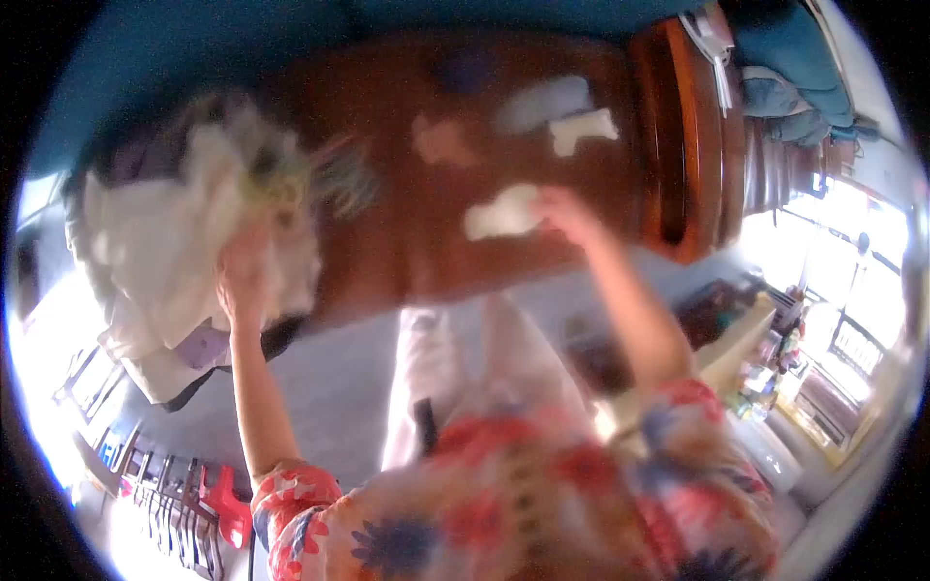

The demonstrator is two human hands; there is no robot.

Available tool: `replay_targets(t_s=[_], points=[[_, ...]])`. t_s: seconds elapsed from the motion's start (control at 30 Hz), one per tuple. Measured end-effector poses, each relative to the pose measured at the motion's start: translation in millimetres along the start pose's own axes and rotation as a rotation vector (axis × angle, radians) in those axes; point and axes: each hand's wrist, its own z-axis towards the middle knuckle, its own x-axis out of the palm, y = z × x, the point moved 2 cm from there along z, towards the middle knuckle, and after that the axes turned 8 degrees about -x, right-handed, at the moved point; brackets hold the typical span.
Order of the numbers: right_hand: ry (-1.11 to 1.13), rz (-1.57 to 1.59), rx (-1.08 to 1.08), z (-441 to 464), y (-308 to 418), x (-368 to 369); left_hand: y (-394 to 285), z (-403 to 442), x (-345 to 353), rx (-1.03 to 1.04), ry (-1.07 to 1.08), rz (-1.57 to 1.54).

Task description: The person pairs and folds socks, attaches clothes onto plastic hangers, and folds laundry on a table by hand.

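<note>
On the left, my left hand reaches onto a pile of cream and white cloth; its fingers are smeared by motion. My right hand is at the right end of a small cream cloth item on the brown wooden surface, fingers closed on that end. Behind it lie another small cream item, a pale grey-white one and a blurred pinkish one. A dark blue item is near the back edge.
A wooden armrest rises at the right, with a white cord-like object on top. Folded blue-grey cloth lies beyond it. A red plastic chair is at the lower left. Cluttered shelving stands at the lower right.
</note>
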Motion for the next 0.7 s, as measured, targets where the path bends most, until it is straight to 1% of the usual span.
replay_targets(t_s=[0.03, 0.1, 0.13, 0.17, 0.23, 0.3, 0.33, 0.37, 0.43, 0.53, 0.57, 0.6, 0.63, 0.67, 0.7], points=[[-0.029, -0.046, -0.013, 19.6, -13.6, -11.5, -3.2, -5.8, -4.0, -0.122, -0.008, -0.051], [-0.356, -0.835, -0.307, 47.3, -12.1, -36.7, -3.0, -15.4, -4.3, -0.074, -0.098, -0.017], [-0.415, -0.869, -0.292, 61.6, -10.2, -47.0, -4.2, -20.5, -1.8, -0.052, -0.144, 0.0], [-0.471, -0.906, -0.279, 70.8, 1.8, -51.5, -5.5, -26.1, 4.2, -0.036, -0.134, -0.019], [-0.408, -0.995, -0.56, 85.6, 18.6, -34.9, -11.4, -41.7, 16.0, -0.012, -0.116, -0.055], [-0.232, -1.201, -0.488, 92.5, 48.2, 6.5, -19.5, -59.5, 34.4, -0.067, -0.025, -0.154], [-0.209, -1.187, -0.53, 107.9, 38.1, 22.9, -24.0, -68.2, 41.3, -0.009, -0.018, -0.11], [-0.112, -1.259, -0.466, 115.7, 41.9, 33.2, -30.2, -76.5, 47.4, 0.049, -0.012, -0.068], [-0.267, -1.331, -0.51, 155.1, 14.4, 43.6, -43.3, -91.4, 48.9, 0.026, 0.044, -0.116], [-0.143, -1.284, -0.408, 165.2, 33.3, 27.4, -40.4, -109.6, 50.4, -0.058, 0.085, -0.15], [-0.307, -1.191, -0.457, 162.8, 41.1, 15.0, -37.2, -116.2, 51.8, -0.092, 0.091, -0.159], [-0.402, -1.061, -0.462, 163.6, 53.8, -4.6, -30.8, -123.4, 55.5, -0.136, 0.074, -0.163], [-0.551, -0.922, -0.57, 161.5, 65.6, -30.5, -27.8, -128.5, 57.6, -0.173, 0.089, -0.193], [-0.603, -0.595, -0.529, 178.0, 63.9, -65.1, -23.8, -133.5, 58.7, -0.21, 0.103, -0.224], [-0.407, -0.134, -0.508, 171.6, 74.3, -96.9, -23.5, -138.1, 60.3, -0.245, 0.118, -0.255]])
